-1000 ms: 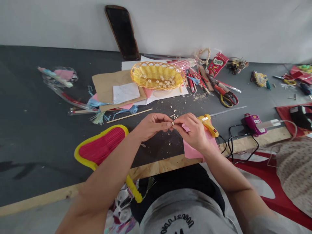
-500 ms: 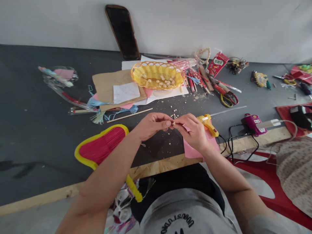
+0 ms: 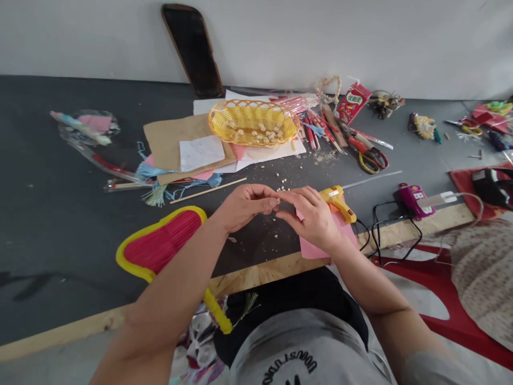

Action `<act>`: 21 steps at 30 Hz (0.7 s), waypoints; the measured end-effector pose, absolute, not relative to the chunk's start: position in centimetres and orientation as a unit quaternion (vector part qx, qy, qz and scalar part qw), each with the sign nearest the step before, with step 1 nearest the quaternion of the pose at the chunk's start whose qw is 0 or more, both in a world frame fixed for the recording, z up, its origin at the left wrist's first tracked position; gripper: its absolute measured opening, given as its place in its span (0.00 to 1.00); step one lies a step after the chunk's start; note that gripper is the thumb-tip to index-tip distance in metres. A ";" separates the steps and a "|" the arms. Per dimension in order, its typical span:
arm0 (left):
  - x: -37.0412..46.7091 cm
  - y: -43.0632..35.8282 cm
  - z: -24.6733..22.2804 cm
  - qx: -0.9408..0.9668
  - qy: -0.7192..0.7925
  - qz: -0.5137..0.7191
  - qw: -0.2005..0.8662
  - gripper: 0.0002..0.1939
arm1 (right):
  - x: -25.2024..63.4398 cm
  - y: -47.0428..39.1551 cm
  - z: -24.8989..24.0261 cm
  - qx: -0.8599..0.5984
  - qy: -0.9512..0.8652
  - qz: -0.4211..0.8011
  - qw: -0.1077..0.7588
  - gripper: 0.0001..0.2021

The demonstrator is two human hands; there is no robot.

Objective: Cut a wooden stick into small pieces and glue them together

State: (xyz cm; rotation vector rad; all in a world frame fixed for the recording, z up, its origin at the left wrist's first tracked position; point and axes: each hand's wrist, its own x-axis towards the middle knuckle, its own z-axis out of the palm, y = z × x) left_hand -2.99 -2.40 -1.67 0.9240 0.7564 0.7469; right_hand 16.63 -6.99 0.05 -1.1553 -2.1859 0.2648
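My left hand [image 3: 251,205] is pinched over the dark table, with a tiny pale piece [image 3: 277,201] at its fingertips. My right hand [image 3: 310,216] meets it from the right, its fingers slightly parted around the same piece. Small pale bits [image 3: 282,182] lie scattered just beyond the fingertips. Behind them, a yellow woven basket [image 3: 253,124] holds several small pale clusters. A yellow glue gun [image 3: 337,202] rests on pink paper [image 3: 313,247] beside my right hand. A red fan shape with a yellow fuzzy rim [image 3: 160,241] lies partly under my left forearm.
A phone [image 3: 194,51] leans on the wall. Scissors [image 3: 371,158], red sticks and a drink carton [image 3: 353,102] are at the back right. A purple adapter [image 3: 417,202] with black cables sits near the right edge. Tassels [image 3: 156,193] and a thin stick [image 3: 208,191] lie left.
My right hand's fingers have spread a little, with the index finger now over the left fingertips. The whole view has shifted slightly, moving the table things to the left.
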 end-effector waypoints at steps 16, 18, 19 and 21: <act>-3.2 -1.6 -2.2 0.371 0.318 0.425 0.762 0.13 | 28.8 -7.8 -0.9 -0.680 -0.716 0.145 0.062 0.14; -3.2 -1.6 -2.2 0.375 0.321 0.420 0.761 0.13 | 28.5 -7.3 -0.9 -0.688 -0.708 0.155 0.045 0.12; -3.3 -1.6 -2.3 0.377 0.324 0.417 0.761 0.13 | 28.4 -7.1 -0.8 -0.692 -0.703 0.160 0.043 0.11; -3.3 -1.6 -2.4 0.382 0.328 0.413 0.759 0.13 | 28.5 -6.6 -0.7 -0.704 -0.686 0.167 0.068 0.10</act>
